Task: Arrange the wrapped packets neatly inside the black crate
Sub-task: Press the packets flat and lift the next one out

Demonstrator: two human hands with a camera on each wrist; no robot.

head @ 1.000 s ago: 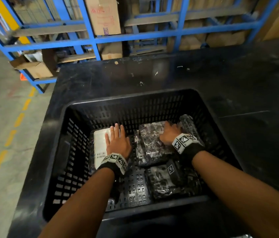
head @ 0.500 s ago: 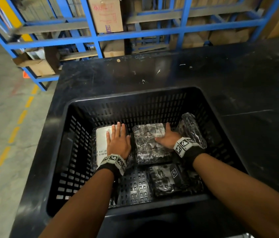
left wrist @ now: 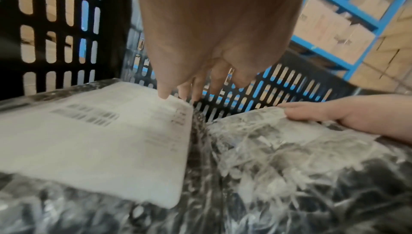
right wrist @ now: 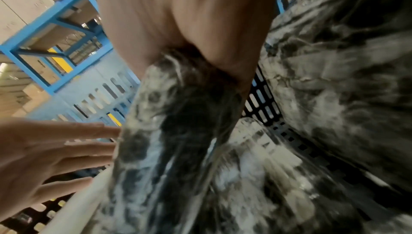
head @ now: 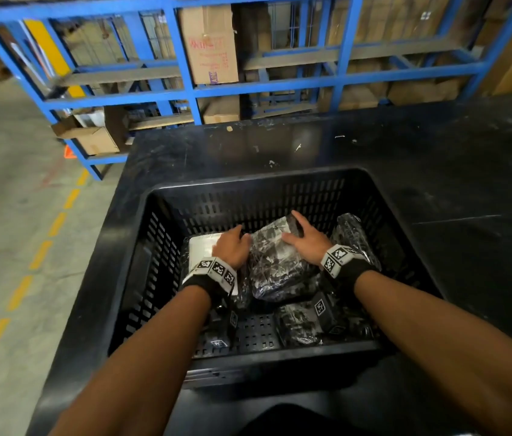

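Left wrist: barcode label [left wrist: 93,132] legible

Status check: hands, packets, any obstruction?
Left hand open beside middle packet. Right hand grips its far edge, lifting it. Crate unobstructed.

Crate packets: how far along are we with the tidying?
Done: the white-labelled packet lies flat at the crate's back left. In hand: the right hand grips the tilted middle packet, the left hand beside it. Left: the packet leaning at the right wall and the front packet.
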